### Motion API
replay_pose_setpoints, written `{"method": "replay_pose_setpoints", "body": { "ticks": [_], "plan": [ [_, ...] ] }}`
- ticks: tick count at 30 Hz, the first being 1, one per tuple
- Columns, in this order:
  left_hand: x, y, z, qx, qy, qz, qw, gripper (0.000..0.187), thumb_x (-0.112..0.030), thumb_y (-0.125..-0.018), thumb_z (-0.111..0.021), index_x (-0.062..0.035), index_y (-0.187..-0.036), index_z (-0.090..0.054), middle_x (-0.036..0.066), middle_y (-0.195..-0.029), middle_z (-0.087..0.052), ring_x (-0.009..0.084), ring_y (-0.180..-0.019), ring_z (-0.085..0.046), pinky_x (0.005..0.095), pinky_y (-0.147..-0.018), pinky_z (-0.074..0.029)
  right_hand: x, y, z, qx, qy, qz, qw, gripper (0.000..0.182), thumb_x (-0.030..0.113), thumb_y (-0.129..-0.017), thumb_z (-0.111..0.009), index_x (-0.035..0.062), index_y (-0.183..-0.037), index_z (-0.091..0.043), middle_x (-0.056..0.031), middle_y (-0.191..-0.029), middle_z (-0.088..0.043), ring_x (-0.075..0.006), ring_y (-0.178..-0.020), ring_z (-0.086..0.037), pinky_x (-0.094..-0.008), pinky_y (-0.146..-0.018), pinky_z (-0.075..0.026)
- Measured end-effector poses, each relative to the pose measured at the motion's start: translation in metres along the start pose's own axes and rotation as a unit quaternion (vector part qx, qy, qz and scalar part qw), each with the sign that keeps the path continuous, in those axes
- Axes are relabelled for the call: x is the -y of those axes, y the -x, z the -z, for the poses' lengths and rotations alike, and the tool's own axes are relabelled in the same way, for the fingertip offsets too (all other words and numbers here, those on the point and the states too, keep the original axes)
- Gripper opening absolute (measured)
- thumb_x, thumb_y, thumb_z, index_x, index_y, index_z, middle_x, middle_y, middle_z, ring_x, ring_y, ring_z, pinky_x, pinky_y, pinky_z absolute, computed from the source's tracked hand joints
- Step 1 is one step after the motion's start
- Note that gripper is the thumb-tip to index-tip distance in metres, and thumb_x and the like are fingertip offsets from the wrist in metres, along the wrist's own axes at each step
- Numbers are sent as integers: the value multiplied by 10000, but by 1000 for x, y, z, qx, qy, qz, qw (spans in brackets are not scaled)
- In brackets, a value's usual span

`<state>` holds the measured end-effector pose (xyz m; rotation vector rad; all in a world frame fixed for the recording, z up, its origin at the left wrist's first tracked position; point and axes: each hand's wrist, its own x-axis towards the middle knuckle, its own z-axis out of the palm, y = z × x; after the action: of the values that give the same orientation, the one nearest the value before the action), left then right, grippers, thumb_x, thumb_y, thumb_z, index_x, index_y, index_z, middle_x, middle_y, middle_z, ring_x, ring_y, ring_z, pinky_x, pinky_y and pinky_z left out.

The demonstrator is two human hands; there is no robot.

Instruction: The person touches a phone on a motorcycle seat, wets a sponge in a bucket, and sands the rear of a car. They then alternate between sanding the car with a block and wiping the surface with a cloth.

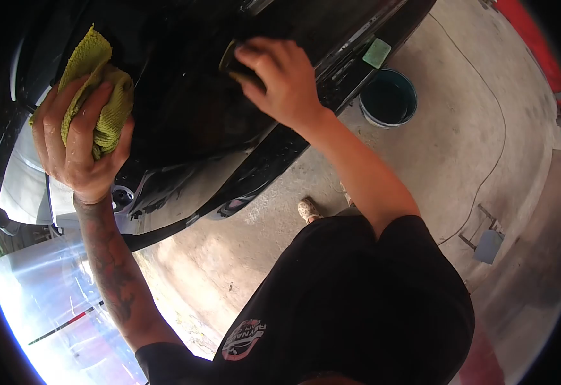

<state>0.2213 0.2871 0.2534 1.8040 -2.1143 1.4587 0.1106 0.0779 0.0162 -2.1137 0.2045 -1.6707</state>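
A crumpled yellow-green cloth (115, 106) is bunched in my left hand (78, 131), with the fingers wrapped round it, at the upper left over the black car. My right hand (280, 77) is curled round a thin, dark pad with a yellowish edge (229, 59), held against or just above the glossy black car panel (184, 109). The pad's far side is hidden by the fingers. Nearer the car's edge, a green block (376, 53) rests on the dark bodywork, to the right of my right hand.
A round bucket of dark liquid (388, 97) stands on the concrete floor (447, 135) beside the car. A thin cable (504, 128) curves across the floor. A small metal stand with a grey plate (488, 246) lies farther right. Something red (534, 42) is at the upper right.
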Motion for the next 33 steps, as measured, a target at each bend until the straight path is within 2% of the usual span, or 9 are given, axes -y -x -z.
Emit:
{"method": "replay_pose_setpoints", "body": {
  "ticks": [2,6,11,14,19,23,26,29,33],
  "plan": [
    [0,0,0,-1,1,1,1000,400,-284,-749,-881,-189,-1127,-790,39,-1221,-719,317,-1144,-676,447,-979,-565,5,3,1,30,-1,19,999,610,138,-661,-894,167,-1230,-675,-38,-1237,-664,-281,-1045,-633,-422,-834,-506],
    [2,1,-1,-9,5,-4,1000,392,-294,-753,-877,-190,-1121,-792,39,-1223,-717,320,-1146,-674,446,-984,-563,-7,-16,-8,-88,3,-46,995,569,136,-680,-881,161,-1215,-689,-42,-1187,-673,-294,-996,-634,-417,-825,-505],
    [1,-1,-1,-3,-1,-4,1000,395,-302,-755,-876,-189,-1124,-793,39,-1218,-719,322,-1140,-676,447,-971,-570,20,-6,-14,-43,-26,-11,999,559,131,-650,-892,180,-1176,-710,-37,-1170,-666,-272,-953,-629,-389,-796,-505],
    [1,-1,0,-5,3,-8,1000,399,-297,-751,-876,-189,-1127,-793,38,-1219,-719,320,-1134,-677,446,-962,-575,12,-14,-12,-76,-11,-29,997,572,124,-641,-894,181,-1177,-705,-33,-1180,-664,-272,-948,-625,-392,-795,-504],
    [1,1,-2,-9,4,-6,1000,400,-274,-747,-877,-186,-1128,-792,34,-1220,-718,316,-1123,-677,442,-957,-577,32,-5,-15,-48,-26,-46,997,531,140,-699,-877,165,-1198,-697,-48,-1156,-670,-291,-959,-631,-406,-803,-518],
    [0,-1,-2,-9,9,-7,1000,405,-260,-740,-881,-186,-1128,-791,26,-1221,-717,312,-1119,-676,438,-956,-577,8,-11,-15,-109,-24,-76,991,497,125,-725,-880,126,-1186,-694,-78,-1163,-656,-306,-946,-631,-419,-810,-524],
    [1,-1,-2,-9,6,-7,1000,405,-259,-740,-882,-188,-1128,-790,24,-1225,-715,310,-1122,-676,439,-956,-576,14,-8,-14,-111,-39,-130,985,526,132,-792,-868,92,-1282,-681,-113,-1174,-633,-303,-952,-625,-399,-813,-540],
    [0,-1,-3,-9,6,-5,1000,400,-263,-746,-881,-191,-1129,-790,24,-1227,-713,310,-1127,-676,441,-955,-575,18,8,-8,-64,9,-103,993,602,138,-804,-863,103,-1369,-660,-124,-1180,-620,-306,-964,-623,-397,-799,-549],
    [1,0,-2,-7,6,-2,1000,399,-265,-747,-882,-195,-1130,-791,22,-1227,-713,310,-1133,-676,443,-955,-573,8,4,-5,-79,10,-119,990,625,133,-819,-845,113,-1410,-644,-134,-1159,-618,-313,-977,-621,-411,-832,-547]
  ]
}}
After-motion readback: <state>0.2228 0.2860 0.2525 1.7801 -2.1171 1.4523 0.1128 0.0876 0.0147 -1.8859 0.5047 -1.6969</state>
